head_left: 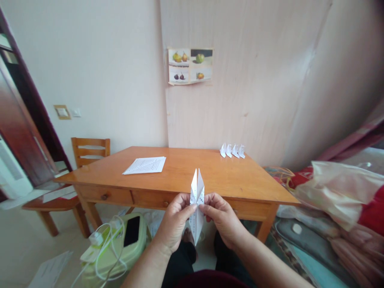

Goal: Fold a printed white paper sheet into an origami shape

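Observation:
A narrow, pointed piece of folded printed paper (197, 228) stands upright in front of me, its top split into two tips and its bottom ending in one point. My left hand (177, 216) pinches its left edge near the middle. On the opposite edge my right hand (219, 214) pinches at the same height, the two thumbs close together on the near face. The fingers behind the paper are partly hidden. Both hands are just in front of the near edge of the wooden table (192, 168). Several small folded paper figures (232, 150) stand in a row at its far right.
A stack of printed sheets (145, 165) lies on the table's left side. To the left is a wooden chair (91, 152). A green case (132, 236) with a phone and white cables stands low at the left. Bags (333, 192) and bedding are piled at the right.

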The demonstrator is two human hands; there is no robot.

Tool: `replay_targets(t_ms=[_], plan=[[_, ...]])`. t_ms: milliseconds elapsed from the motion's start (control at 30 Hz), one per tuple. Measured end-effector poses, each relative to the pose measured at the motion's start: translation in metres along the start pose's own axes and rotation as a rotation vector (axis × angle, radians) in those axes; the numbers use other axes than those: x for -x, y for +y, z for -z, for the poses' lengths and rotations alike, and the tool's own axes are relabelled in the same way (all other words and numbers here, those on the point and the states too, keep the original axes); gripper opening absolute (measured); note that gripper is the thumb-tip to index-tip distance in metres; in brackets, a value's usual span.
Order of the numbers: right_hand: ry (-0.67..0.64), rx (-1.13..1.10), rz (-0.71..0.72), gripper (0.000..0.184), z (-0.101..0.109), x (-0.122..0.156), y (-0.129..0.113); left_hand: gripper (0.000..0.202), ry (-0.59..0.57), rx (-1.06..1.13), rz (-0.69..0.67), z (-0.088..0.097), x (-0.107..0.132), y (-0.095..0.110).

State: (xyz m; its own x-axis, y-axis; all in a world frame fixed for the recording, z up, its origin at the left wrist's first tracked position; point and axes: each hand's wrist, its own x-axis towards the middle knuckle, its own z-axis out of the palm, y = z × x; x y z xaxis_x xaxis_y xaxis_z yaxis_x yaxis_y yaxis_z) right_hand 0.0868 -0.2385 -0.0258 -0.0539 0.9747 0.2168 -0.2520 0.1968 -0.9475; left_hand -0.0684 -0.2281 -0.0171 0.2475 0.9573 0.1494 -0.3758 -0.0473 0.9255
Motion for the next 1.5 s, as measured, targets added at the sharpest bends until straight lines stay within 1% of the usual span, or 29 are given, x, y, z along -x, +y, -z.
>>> replay_targets(t_ms=[133, 333, 400, 567, 733, 800, 900, 1000, 1067, 1233, 1500], plan=[[-0.007, -0.013, 0.002, 0.020, -0.002, 0.000, 0.001, 0.025, -0.003, 0.044, 0.008, -0.001, 0.000, -0.001], [-0.004, -0.026, 0.012, 0.021, -0.002, 0.000, 0.001, 0.024, -0.057, 0.050, 0.026, 0.000, 0.000, 0.001], [-0.005, -0.029, 0.015, 0.022, -0.002, 0.000, 0.001, 0.022, -0.050, 0.047, 0.024, 0.000, 0.000, 0.001], [0.009, -0.055, 0.013, 0.025, -0.001, 0.000, 0.004, 0.022, 0.025, -0.012, -0.036, 0.002, -0.001, -0.001], [0.031, -0.078, 0.038, 0.033, 0.000, -0.001, 0.004, 0.015, -0.006, -0.133, -0.068, 0.008, -0.002, 0.000], [0.011, -0.075, 0.045, 0.031, 0.002, -0.001, 0.002, 0.017, -0.028, -0.167, -0.054, 0.012, -0.002, 0.000], [-0.024, -0.049, 0.029, 0.020, 0.005, 0.000, -0.002, 0.022, -0.068, -0.162, -0.031, 0.018, -0.003, 0.001], [-0.009, -0.035, 0.010, 0.014, 0.008, 0.000, -0.004, 0.024, -0.087, -0.158, -0.022, 0.021, -0.004, 0.001], [-0.004, -0.044, 0.004, 0.014, 0.010, 0.000, -0.004, 0.024, -0.088, -0.168, -0.020, 0.023, -0.004, 0.002], [-0.044, -0.087, -0.012, 0.015, 0.011, 0.001, -0.005, 0.024, -0.104, -0.159, -0.001, 0.025, -0.004, -0.001], [-0.109, -0.181, -0.035, 0.016, 0.009, 0.003, -0.011, 0.025, -0.088, -0.046, 0.023, 0.020, -0.003, 0.001]])
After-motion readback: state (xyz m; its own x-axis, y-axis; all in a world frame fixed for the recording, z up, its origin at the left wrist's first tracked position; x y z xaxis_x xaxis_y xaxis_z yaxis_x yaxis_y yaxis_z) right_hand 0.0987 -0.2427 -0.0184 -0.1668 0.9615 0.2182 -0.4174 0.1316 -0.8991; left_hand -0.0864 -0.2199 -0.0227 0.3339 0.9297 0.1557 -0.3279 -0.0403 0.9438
